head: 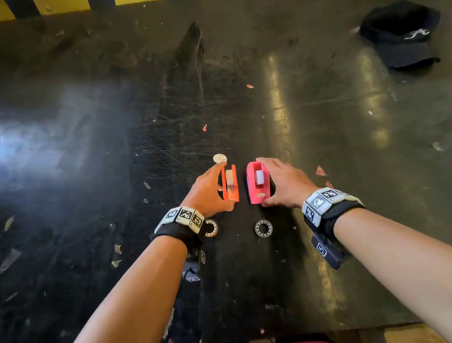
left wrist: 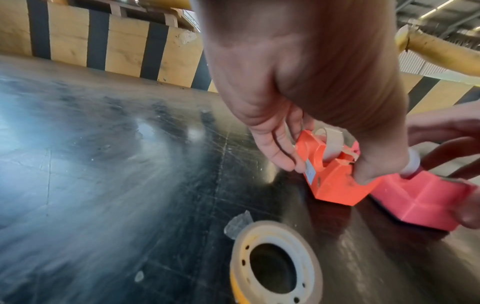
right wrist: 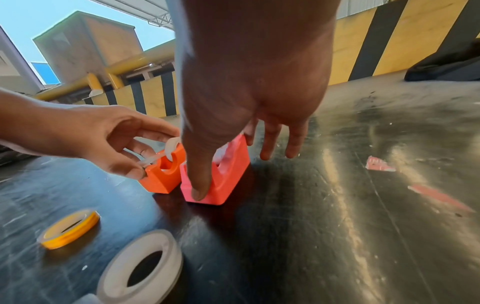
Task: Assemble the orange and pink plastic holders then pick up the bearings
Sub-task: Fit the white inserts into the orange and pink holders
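On the dark scratched desk (head: 324, 125) a black cap (head: 400, 33) lies far off, out of the way. The left hand (head: 207, 191) pinches the orange holder (head: 230, 183), the right hand (head: 285, 183) clasps the pink holder (head: 258, 182); both carry rolls, so assembly looks nearly done. Two bearings (head: 263, 228) wait untouched near the wrists; a loose disc (head: 219, 158) sits beyond.

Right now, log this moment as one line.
left hand grips orange holder | right hand grips pink holder | two bearings untouched on table
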Available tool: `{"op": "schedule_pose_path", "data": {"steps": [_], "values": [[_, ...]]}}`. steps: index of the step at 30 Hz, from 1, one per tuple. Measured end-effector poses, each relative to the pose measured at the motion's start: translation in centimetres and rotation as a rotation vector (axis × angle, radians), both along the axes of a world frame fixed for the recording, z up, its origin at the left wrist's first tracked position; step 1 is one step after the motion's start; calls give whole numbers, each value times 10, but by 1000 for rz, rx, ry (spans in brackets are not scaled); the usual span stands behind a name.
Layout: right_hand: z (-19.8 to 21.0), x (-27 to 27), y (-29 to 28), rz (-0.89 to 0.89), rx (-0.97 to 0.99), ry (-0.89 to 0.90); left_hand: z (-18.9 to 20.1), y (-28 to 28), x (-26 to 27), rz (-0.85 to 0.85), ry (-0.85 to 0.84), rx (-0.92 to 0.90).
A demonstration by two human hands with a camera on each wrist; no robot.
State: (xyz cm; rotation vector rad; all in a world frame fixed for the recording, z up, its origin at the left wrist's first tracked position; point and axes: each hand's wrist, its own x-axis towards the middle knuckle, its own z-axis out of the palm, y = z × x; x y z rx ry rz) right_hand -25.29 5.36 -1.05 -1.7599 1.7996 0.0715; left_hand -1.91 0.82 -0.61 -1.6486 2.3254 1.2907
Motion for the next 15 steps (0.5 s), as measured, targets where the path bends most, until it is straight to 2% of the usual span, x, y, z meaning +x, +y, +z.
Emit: {"op": "schedule_pose_path", "data": {"steps": [8, 15], "values": [[-2, 2, -4, 3, 5, 30, -14, 2, 0, 19, -13, -30], [3, -1, -4, -44, -5, -60, -2, 3, 5, -30, 42, -43]]}}
